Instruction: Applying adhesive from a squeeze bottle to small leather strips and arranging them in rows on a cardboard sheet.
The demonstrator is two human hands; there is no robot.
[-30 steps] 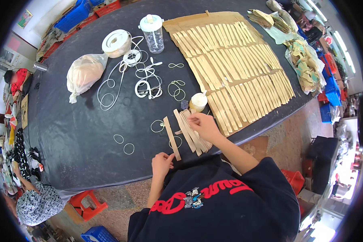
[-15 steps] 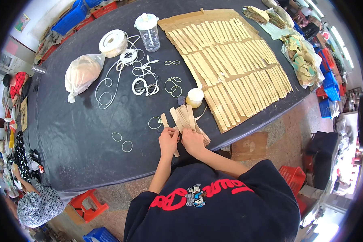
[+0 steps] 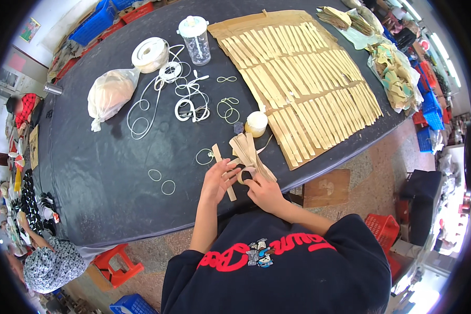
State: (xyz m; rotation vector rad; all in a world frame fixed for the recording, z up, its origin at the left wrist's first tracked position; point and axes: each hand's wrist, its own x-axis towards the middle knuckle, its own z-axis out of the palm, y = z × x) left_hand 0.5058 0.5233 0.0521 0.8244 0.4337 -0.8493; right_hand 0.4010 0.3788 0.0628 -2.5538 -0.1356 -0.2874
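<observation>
A tan strip [image 3: 242,176], bent into a curl, is pinched in the fingers of my right hand [image 3: 266,192]. My left hand [image 3: 216,182] is beside it with its fingers apart, close to the curled strip; whether they touch it I cannot tell. A bundle of tan strips [image 3: 244,148] fans out just beyond my right hand. One flat strip [image 3: 216,152] lies on the table, running partly under my left hand. Near these stand a small tub [image 3: 256,124] with a white top and a dark lump [image 3: 238,127].
Rows of strips cover a cardboard sheet [image 3: 286,137] at right. Thin elastic loops [image 3: 168,187], white cables [image 3: 141,112], a tied plastic bag [image 3: 110,97], a tape roll [image 3: 150,55] and a clear lidded cup [image 3: 196,44] sit on the dark table [image 3: 104,193]. Another person [image 3: 52,264] is at lower left.
My hands have moved slightly apart. My left fingers have spread, and a curled strip now shows in my right hand. The view has shifted slightly.
</observation>
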